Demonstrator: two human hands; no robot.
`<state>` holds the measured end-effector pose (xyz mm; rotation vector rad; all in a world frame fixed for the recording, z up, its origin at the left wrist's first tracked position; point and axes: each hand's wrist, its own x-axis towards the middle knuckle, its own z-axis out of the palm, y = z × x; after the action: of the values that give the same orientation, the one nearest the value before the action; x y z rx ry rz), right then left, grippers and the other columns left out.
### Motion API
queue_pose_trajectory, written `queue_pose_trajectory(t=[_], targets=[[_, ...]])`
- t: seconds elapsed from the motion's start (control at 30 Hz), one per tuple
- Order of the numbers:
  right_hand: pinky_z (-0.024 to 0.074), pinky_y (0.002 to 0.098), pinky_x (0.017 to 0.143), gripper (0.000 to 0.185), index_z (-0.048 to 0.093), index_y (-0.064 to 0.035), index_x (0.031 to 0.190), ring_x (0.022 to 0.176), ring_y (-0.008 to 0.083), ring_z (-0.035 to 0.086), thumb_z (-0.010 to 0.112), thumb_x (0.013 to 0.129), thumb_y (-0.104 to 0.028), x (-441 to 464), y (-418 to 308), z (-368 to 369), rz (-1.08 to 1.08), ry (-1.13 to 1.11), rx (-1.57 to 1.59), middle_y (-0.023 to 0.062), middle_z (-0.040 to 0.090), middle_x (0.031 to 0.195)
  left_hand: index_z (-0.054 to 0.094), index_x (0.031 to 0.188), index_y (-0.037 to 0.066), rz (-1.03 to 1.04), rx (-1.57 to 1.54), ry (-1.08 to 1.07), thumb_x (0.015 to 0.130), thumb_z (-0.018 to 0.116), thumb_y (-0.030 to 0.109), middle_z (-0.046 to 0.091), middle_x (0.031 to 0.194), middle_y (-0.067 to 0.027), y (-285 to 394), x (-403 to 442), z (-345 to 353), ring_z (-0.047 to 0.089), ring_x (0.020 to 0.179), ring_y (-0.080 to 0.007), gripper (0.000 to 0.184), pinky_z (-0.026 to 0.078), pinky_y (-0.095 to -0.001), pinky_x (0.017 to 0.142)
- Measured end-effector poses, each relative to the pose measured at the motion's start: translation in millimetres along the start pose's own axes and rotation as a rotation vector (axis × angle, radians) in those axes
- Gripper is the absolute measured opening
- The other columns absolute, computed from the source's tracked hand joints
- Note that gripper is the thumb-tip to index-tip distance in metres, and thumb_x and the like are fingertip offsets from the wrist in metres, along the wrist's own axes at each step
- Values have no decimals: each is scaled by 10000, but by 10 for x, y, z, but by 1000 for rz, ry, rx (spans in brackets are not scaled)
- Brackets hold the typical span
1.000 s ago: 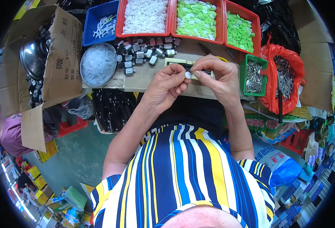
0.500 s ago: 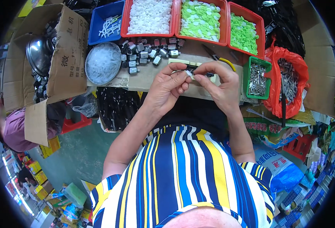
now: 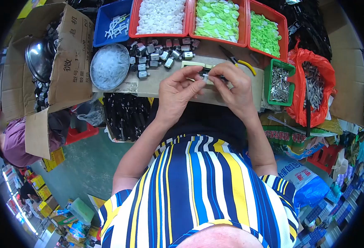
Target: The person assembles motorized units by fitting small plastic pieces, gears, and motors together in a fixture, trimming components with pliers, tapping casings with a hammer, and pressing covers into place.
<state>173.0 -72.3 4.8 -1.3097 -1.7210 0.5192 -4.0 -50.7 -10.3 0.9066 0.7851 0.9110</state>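
Observation:
My left hand [image 3: 177, 94] and my right hand [image 3: 235, 87] meet fingertip to fingertip over the front of the worktable [image 3: 149, 86]. Between them is a small white plastic part [image 3: 205, 77], mostly covered by the fingers. Both hands are closed in a pinch on it. Just behind the fingertips lies a cream-coloured block [image 3: 190, 64], partly hidden, with something dark on it. Several small silver motors [image 3: 154, 57] are heaped to the left of the block. Pliers with yellow handles [image 3: 245, 65] rest to its right.
Red trays hold white pieces [image 3: 161, 16] and green pieces [image 3: 217, 18]. A blue tray [image 3: 103, 39], a round dish [image 3: 109, 68] and a cardboard box [image 3: 72, 62] stand left. Right are a green bin of metal pins [image 3: 279, 84] and a red bag [image 3: 328, 87]. Another person [image 3: 21, 140] sits far left.
Both hands have shifted slightly, and the fingertips have come closer together around the white part, hiding more of it. The camera view has moved a little; the table items look unchanged.

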Motion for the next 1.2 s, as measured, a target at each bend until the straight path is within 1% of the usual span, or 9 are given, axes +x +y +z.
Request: queue_pose_trajectory(t=[0.03, 0.1, 0.13, 0.2, 0.23, 0.3, 0.5, 1.03, 1.2], targets=[[462, 365, 653, 91, 644, -5, 841, 737, 276, 616, 709, 779, -18, 16, 35, 2, 43, -14, -19, 106, 610, 824, 651, 1146, 24, -1, -8, 2, 882, 695, 57, 666, 960, -57, 2, 0, -22, 611, 703, -70, 269, 501, -200, 618], [455, 371, 647, 89, 648, -11, 840, 727, 277, 603, 710, 777, -22, 35, 129, 36, 29, -27, -55, 104, 590, 817, 672, 1095, 33, 341, 618, 89, 816, 737, 40, 639, 947, -75, 17, 7, -104, 617, 745, -145, 287, 510, -272, 652], [449, 377, 640, 88, 653, -16, 839, 716, 277, 590, 712, 774, -26, 52, 167, 52, 14, -32, -87, 102, 571, 809, 672, 1095, 33, 341, 611, 93, 816, 737, 40, 639, 947, -75, 14, 30, -149, 617, 745, -145, 287, 510, -272, 652], [446, 380, 635, 90, 655, -18, 838, 721, 277, 584, 714, 770, -30, 72, 199, 78, 3, -48, -118, 102, 561, 804, 680, 1039, 31, 753, 1086, 77, 744, 756, 33, 615, 934, -103, -25, 70, -234, 603, 854, -251, 305, 506, -349, 736], [442, 384, 629, 93, 657, -19, 836, 725, 276, 578, 716, 766, -34, 84, 208, 92, -11, -56, -145, 102, 551, 798, 680, 1039, 31, 750, 1082, 81, 744, 756, 33, 615, 934, -103, -49, 78, -253, 603, 854, -251, 305, 506, -349, 736], [440, 386, 628, 98, 658, -19, 837, 731, 276, 575, 718, 762, -35, 94, 223, 120, -8, -61, -145, 102, 549, 795, 692, 1062, 49, 815, 1152, 8, 716, 766, 36, 601, 956, -110, -94, 94, -274, 575, 941, -294, 354, 486, -371, 783], [439, 384, 636, 108, 654, -16, 840, 745, 278, 574, 718, 754, -30, 127, 249, 130, -3, -82, -144, 104, 546, 793, 684, 1069, 51, 847, 1208, -56, 718, 761, 38, 565, 1031, -124, -158, 108, -278, 562, 970, -302, 360, 493, -386, 799], [441, 400, 665, 127, 625, -17, 854, 797, 301, 566, 706, 757, -29, 129, 306, 128, -81, -94, -148, 108, 542, 819, 672, 1058, 44, 849, 1336, -124, 720, 765, 61, 553, 1023, -130, -104, 159, -232, 551, 970, -311, 351, 491, -387, 814], [449, 399, 672, 118, 622, -15, 859, 776, 301, 584, 700, 772, -24, 79, 284, 64, 6, -98, -102, 113, 557, 846, 668, 1020, 39, 864, 1349, -143, 741, 758, 69, 557, 969, -122, -108, 212, -209, 547, 919, -292, 295, 488, -380, 775]])
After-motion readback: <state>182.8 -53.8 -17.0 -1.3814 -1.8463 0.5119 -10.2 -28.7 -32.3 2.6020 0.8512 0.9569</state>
